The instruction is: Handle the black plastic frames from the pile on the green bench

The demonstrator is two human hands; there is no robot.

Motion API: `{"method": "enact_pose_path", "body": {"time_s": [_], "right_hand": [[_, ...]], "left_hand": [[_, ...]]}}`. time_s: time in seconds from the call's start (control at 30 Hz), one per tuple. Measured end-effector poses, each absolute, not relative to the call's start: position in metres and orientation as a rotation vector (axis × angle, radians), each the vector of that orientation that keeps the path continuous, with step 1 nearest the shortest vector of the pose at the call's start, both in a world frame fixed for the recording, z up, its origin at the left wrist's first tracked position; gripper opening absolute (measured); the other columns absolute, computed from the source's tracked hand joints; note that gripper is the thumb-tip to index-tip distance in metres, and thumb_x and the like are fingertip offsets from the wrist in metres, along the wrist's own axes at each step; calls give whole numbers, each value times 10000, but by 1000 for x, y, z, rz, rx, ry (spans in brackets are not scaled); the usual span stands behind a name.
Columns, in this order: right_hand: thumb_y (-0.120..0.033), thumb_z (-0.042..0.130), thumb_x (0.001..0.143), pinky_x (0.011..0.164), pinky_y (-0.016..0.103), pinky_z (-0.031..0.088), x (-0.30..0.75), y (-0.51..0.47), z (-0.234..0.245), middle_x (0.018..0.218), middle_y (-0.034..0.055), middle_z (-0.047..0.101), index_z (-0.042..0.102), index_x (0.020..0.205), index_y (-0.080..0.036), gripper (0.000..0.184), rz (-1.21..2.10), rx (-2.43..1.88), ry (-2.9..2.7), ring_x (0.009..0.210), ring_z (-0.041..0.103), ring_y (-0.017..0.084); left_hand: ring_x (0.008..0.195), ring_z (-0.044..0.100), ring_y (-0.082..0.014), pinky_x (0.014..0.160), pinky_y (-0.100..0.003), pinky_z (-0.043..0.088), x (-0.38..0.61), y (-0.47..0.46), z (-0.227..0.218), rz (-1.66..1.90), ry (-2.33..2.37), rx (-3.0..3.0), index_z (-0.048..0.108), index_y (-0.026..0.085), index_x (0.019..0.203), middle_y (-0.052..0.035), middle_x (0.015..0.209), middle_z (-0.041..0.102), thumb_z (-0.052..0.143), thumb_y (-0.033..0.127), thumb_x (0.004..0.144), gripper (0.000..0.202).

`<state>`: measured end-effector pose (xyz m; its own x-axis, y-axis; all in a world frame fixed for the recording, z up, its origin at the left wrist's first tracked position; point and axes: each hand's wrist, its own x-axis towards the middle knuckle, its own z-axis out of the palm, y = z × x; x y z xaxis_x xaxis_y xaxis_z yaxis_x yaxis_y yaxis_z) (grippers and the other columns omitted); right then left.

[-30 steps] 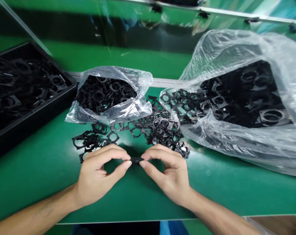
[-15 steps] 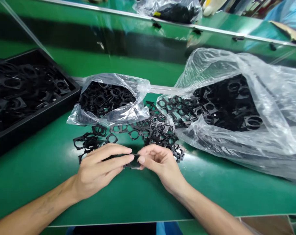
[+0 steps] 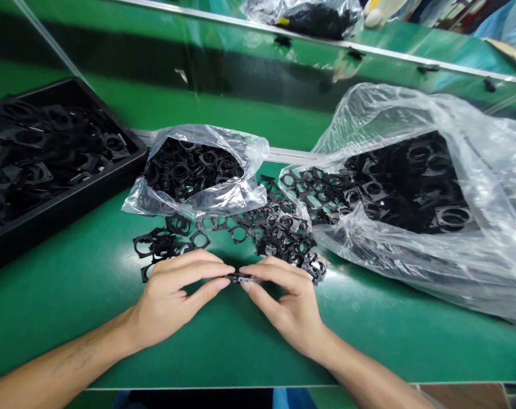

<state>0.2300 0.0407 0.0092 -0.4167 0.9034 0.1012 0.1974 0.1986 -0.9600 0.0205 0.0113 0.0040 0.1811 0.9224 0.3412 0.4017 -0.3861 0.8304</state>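
Note:
Between my hands is a small black plastic part [image 3: 240,278], seen nearly edge-on, so its full shape is hidden. My left hand [image 3: 179,292] pinches its left end between thumb and fingers. The right end is pinched the same way by my right hand [image 3: 286,298]. Just beyond my fingers lie loose black ring-shaped frames [image 3: 199,239], scattered on the green table [image 3: 224,346]. A denser heap of such frames [image 3: 279,224] spreads behind my right hand.
A black bin [image 3: 108,176] full of black frames stands at the left. One clear plastic bag [image 3: 253,196] of similar parts lies at centre back, and a larger clear bag [image 3: 411,267] spills parts at the right. A clear panel [image 3: 224,108] runs along the back.
The black part has been tilted from showing its face to nearly edge-on. My left thumb now shows below it, and both hands have shifted slightly to the right in the view.

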Motion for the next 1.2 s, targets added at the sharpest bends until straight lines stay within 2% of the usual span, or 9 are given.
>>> {"method": "enact_pose_path", "body": {"time_s": [0.13, 0.33, 0.63, 0.7, 0.8, 0.93, 1.03, 1.1, 1.2], "right_hand": [[-131, 759, 872, 676, 271, 571, 229, 41, 9, 822, 40, 767, 797, 940, -185, 95, 1344, -1043, -1683, 713, 700, 152], [-135, 786, 847, 664, 271, 556, 228, 39, 12, 811, 34, 742, 792, 860, -192, 59, 1351, -1034, -1608, 723, 676, 152], [-70, 739, 871, 686, 276, 551, 232, 37, 12, 829, 29, 737, 772, 917, -194, 137, 1191, -962, -1699, 739, 667, 146], [-97, 726, 888, 700, 286, 556, 232, 38, 11, 830, 32, 727, 756, 894, -196, 103, 1194, -975, -1716, 748, 663, 151], [-192, 700, 931, 698, 284, 565, 230, 39, 11, 854, 41, 708, 729, 911, -195, 35, 1375, -1031, -1644, 758, 668, 152], [-298, 763, 894, 727, 300, 583, 227, 39, 10, 917, 54, 707, 722, 1022, -195, 169, 1535, -1041, -1604, 799, 691, 171], [-264, 725, 918, 691, 288, 541, 226, 40, 10, 842, 38, 687, 729, 919, -195, 69, 1399, -1084, -1684, 742, 647, 160], [-233, 682, 941, 660, 272, 505, 226, 42, 11, 792, 25, 660, 705, 858, -188, 97, 1376, -1105, -1696, 699, 613, 146], [-217, 643, 959, 634, 255, 462, 228, 44, 12, 732, 4, 612, 650, 787, -181, 175, 1401, -1129, -1734, 668, 569, 132]], "left_hand": [[786, 720, -100, 748, -158, 561, 19, 12, 6, 1104, 1263, 1703, 776, 217, 959, -5, 895, 770, 694, 75, 893, 177], [692, 690, -99, 622, -137, 544, 20, 14, 7, 1022, 1291, 1380, 785, 234, 877, 10, 792, 743, 699, 172, 880, 107], [684, 769, -138, 652, -151, 602, 25, 12, 10, 945, 1277, 1169, 784, 192, 877, -13, 768, 792, 741, 218, 835, 66], [694, 780, -159, 666, -179, 619, 25, 11, 9, 919, 1262, 1158, 777, 184, 884, -28, 780, 803, 732, 227, 849, 71], [685, 788, -184, 650, -211, 632, 25, 11, 5, 950, 1231, 1142, 756, 186, 900, -39, 767, 808, 725, 236, 865, 68], [688, 785, -189, 634, -224, 631, 27, 11, 0, 1011, 1239, 1128, 715, 195, 893, -38, 762, 798, 724, 242, 877, 51], [689, 763, -158, 642, -204, 617, 28, 9, 0, 981, 1258, 1205, 697, 197, 883, -19, 775, 770, 712, 218, 877, 26], [730, 738, -130, 684, -184, 602, 28, 7, 1, 969, 1252, 1305, 699, 203, 889, -10, 832, 747, 705, 184, 875, 24], [769, 687, -106, 725, -165, 576, 27, 7, 4, 1002, 1204, 1428, 707, 228, 992, 4, 880, 701, 708, 181, 882, 119]]}}
